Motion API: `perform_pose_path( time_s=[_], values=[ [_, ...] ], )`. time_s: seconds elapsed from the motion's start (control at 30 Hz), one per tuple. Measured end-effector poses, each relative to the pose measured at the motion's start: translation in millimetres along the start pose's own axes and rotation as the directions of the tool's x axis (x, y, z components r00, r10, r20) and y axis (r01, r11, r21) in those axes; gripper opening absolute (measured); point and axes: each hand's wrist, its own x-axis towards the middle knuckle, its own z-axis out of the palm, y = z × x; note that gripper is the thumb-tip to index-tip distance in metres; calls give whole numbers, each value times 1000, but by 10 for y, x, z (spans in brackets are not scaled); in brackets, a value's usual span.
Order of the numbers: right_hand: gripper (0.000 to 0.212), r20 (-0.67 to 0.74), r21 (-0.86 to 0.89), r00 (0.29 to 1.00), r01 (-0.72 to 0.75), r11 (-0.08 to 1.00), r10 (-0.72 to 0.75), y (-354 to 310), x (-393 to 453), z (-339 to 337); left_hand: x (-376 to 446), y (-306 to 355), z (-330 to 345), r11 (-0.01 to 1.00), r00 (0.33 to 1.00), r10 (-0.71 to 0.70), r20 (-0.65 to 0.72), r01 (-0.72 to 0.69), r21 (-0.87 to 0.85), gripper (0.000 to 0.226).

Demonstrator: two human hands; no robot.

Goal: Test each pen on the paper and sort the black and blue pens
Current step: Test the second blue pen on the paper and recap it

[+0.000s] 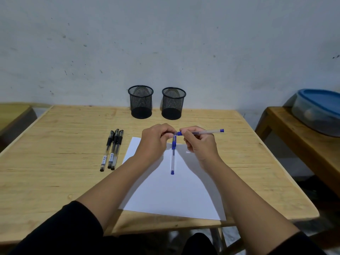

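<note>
My right hand (199,144) holds a blue pen (204,132) level above the white paper (171,196), its blue end plug pointing right. The fingertips of my left hand (156,139) pinch the cap end of that same pen. A second blue pen (172,159) lies lengthwise on the paper, its upper end just under my fingers. Three black pens (112,150) lie side by side on the table left of the paper. Two black mesh cups stand at the back edge, the left cup (140,101) and the right cup (173,103); both look empty.
The wooden table (55,140) stands against a grey wall. A bench on the right carries a plastic box with a blue lid (318,109). Another wooden surface (12,115) sits at the far left.
</note>
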Motion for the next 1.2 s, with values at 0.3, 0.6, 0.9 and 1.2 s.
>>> perform_pose_path(
  time_s=[0.3,0.6,0.9,1.2],
  values=[
    [11,75,-93,995,76,993,-70,17,-93,24,-148,-11,-48,1000,999,15,-31,-15,-2,17],
    [12,20,-46,998,65,997,-64,-102,-173,-54,-60,50,-162,996,992,-88,94,88,4,16],
    [10,-49,-152,997,-58,987,51,-19,-487,-100,171,132,-263,963,989,-132,63,143,-229,21],
    [16,-224,-314,973,-124,941,53,102,-513,56,28,107,-89,977,979,-202,36,203,-56,29]
  ],
)
